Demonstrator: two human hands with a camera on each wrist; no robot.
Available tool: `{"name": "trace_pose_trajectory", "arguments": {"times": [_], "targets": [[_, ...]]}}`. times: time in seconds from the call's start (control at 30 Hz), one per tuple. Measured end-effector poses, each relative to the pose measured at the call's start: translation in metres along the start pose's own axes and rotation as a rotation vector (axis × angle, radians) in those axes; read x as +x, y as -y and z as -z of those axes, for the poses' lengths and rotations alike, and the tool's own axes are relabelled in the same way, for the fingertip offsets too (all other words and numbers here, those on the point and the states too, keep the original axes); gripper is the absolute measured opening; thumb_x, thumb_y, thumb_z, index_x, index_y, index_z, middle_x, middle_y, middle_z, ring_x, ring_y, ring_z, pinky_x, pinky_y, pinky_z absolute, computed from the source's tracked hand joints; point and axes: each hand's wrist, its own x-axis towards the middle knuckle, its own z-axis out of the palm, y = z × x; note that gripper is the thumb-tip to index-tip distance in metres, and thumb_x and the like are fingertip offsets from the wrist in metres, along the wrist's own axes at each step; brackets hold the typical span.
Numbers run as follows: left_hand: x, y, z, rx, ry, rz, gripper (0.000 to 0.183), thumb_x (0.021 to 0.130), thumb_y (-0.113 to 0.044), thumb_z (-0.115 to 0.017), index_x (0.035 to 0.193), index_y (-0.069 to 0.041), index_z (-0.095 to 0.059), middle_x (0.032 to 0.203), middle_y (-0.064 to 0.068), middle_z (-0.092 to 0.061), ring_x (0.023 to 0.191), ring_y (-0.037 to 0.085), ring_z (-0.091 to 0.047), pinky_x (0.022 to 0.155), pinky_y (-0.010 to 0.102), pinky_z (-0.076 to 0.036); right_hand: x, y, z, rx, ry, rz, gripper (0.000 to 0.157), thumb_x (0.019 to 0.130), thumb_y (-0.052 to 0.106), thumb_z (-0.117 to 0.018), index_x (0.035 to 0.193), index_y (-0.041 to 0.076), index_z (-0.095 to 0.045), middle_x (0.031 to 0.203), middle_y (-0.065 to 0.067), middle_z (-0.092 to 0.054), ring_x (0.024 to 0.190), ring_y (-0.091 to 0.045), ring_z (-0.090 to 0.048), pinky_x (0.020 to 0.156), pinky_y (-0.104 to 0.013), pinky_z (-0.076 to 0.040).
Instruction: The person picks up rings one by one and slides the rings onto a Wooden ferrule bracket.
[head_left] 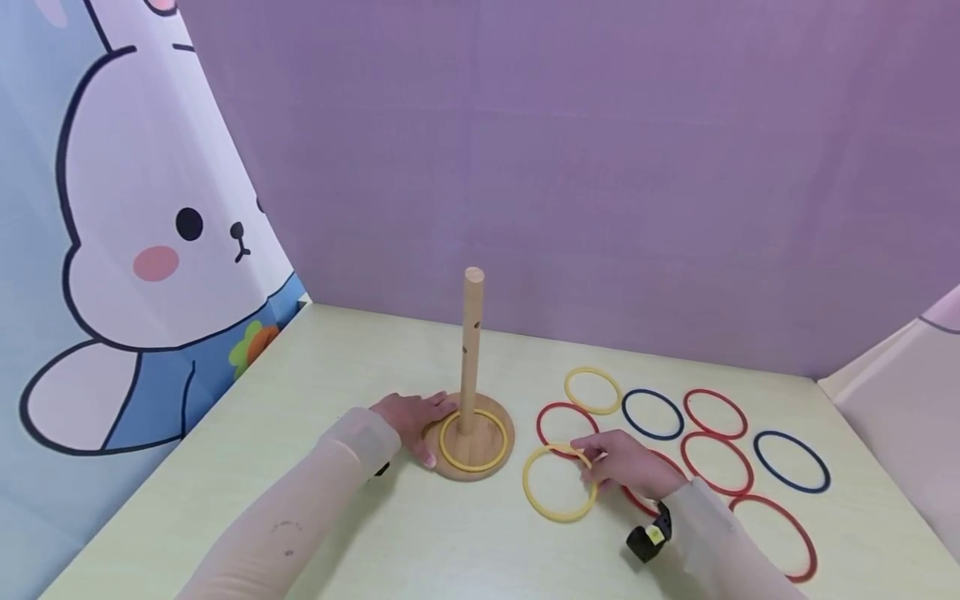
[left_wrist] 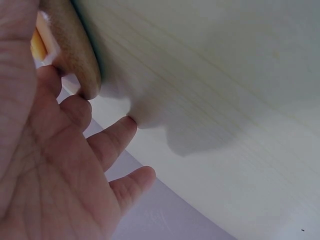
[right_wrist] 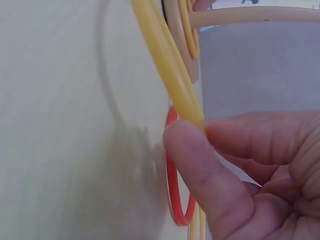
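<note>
A wooden post [head_left: 471, 350] stands upright on a round wooden base [head_left: 478, 450]. Around the post's foot, a yellow ring [head_left: 472, 469] lies on the base. My left hand [head_left: 411, 421] rests on the base's left side, fingers spread; in the left wrist view its fingertips touch the base's edge [left_wrist: 82, 55]. Between thumb and fingertips, my right hand [head_left: 630, 462] pinches another yellow ring [head_left: 561, 518] by its right side. That ring is tilted and raised off the table in the right wrist view, right of the base and partly over a red ring [head_left: 567, 405].
Right of the base, more rings lie on the pale table [head_left: 375, 542]: a yellow ring [head_left: 588, 369], a blue ring [head_left: 627, 414], another blue ring [head_left: 791, 434] and several red ones, some partly hidden by my right arm. A purple cloth [head_left: 570, 167] hangs behind.
</note>
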Motion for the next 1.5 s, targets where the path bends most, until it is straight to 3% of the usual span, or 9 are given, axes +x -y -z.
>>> {"name": "trace_pose_trajectory", "arguments": {"times": [0.23, 0.53, 0.93, 1.17, 1.37, 1.5], "targets": [[-0.001, 0.0, 0.0, 0.006, -0.005, 0.006, 0.086, 0.075, -0.044, -0.079, 0.148, -0.026, -0.038, 0.154, 0.002, -0.032, 0.129, 0.032, -0.046, 0.096, 0.05, -0.044, -0.003, 0.002, 0.004, 0.066, 0.003, 0.044, 0.054, 0.079, -0.01, -0.06, 0.13, -0.018, -0.045, 0.097, -0.013, -0.06, 0.08, -0.019, -0.063, 0.066, -0.035, -0.056], [0.0, 0.0, -0.003, -0.011, -0.005, 0.005, 0.086, 0.075, -0.044, -0.08, 0.148, -0.025, -0.038, 0.154, 0.002, -0.033, 0.128, 0.031, -0.047, 0.095, 0.049, -0.045, -0.008, 0.011, 0.01, 0.129, 0.009, 0.04, 0.055, 0.084, -0.008, -0.061, 0.135, -0.016, -0.041, 0.1, -0.014, -0.056, 0.089, -0.024, -0.065, 0.069, -0.031, -0.056], [-0.002, 0.0, -0.001, -0.033, -0.02, -0.016, 0.087, 0.074, -0.043, -0.081, 0.147, -0.023, -0.04, 0.153, 0.005, -0.034, 0.126, 0.032, -0.049, 0.093, 0.049, -0.046, -0.01, 0.032, 0.017, 0.19, 0.027, 0.098, 0.058, 0.088, -0.005, -0.059, 0.139, -0.017, -0.033, 0.104, -0.015, -0.052, 0.09, -0.016, -0.066, 0.069, -0.025, -0.055], [-0.003, 0.002, -0.002, -0.023, -0.025, -0.008, 0.086, 0.074, -0.044, -0.08, 0.147, -0.023, -0.04, 0.153, 0.005, -0.034, 0.127, 0.032, -0.048, 0.093, 0.049, -0.046, -0.01, 0.05, 0.026, 0.169, -0.018, 0.115, 0.058, 0.092, 0.0, -0.059, 0.14, -0.017, -0.032, 0.122, -0.018, -0.059, 0.092, -0.014, -0.066, 0.076, -0.027, -0.055], [-0.001, 0.002, -0.002, -0.013, -0.025, -0.007, 0.087, 0.075, -0.044, -0.08, 0.148, -0.024, -0.039, 0.154, 0.004, -0.033, 0.128, 0.031, -0.047, 0.094, 0.05, -0.045, -0.018, 0.064, 0.033, 0.182, -0.067, 0.109, 0.059, 0.092, 0.0, -0.06, 0.141, -0.015, -0.032, 0.122, -0.013, -0.059, 0.093, -0.014, -0.066, 0.08, -0.029, -0.054], [0.001, 0.002, -0.003, -0.016, -0.019, -0.001, 0.086, 0.075, -0.044, -0.079, 0.149, -0.025, -0.037, 0.154, 0.002, -0.032, 0.13, 0.029, -0.045, 0.097, 0.049, -0.043, -0.022, 0.073, 0.038, 0.153, -0.099, 0.116, 0.056, 0.092, -0.001, -0.058, 0.141, -0.015, -0.033, 0.133, -0.023, -0.051, 0.094, -0.013, -0.065, 0.08, -0.029, -0.054]]}}
